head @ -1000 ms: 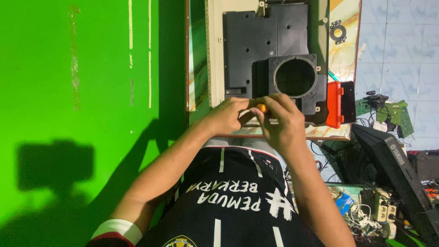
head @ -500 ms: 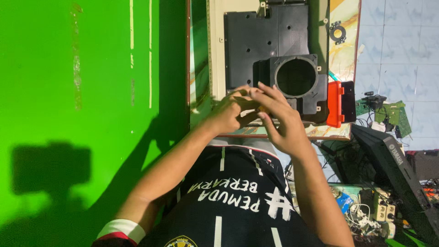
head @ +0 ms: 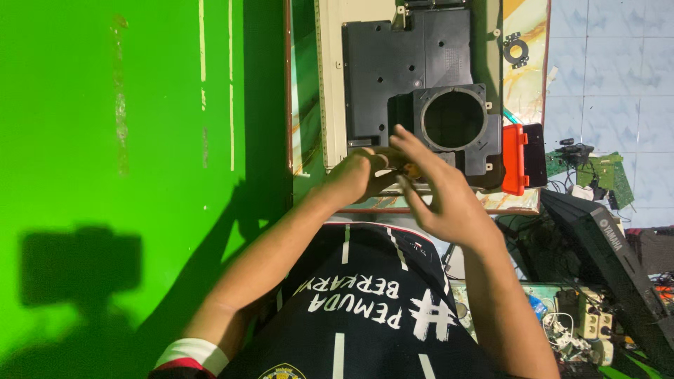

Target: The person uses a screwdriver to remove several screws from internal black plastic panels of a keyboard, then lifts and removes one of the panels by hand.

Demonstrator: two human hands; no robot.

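Note:
A dark grey plastic housing with a big round opening lies on the small table. My left hand is curled at the housing's near edge, gripping a small tool with an orange handle. My right hand is just beside it, fingers spread over the tool's handle, touching it near the housing's lower edge. The tool's tip is hidden between the hands.
An orange and black case lies to the right of the housing. A black ring part sits at the table's far right. Green circuit boards, cables and a dark keyboard lie on the tiled floor at right. A green wall fills the left.
My right hand's fingers have spread wider over the orange-handled tool. Both hands stay at the housing's near edge.

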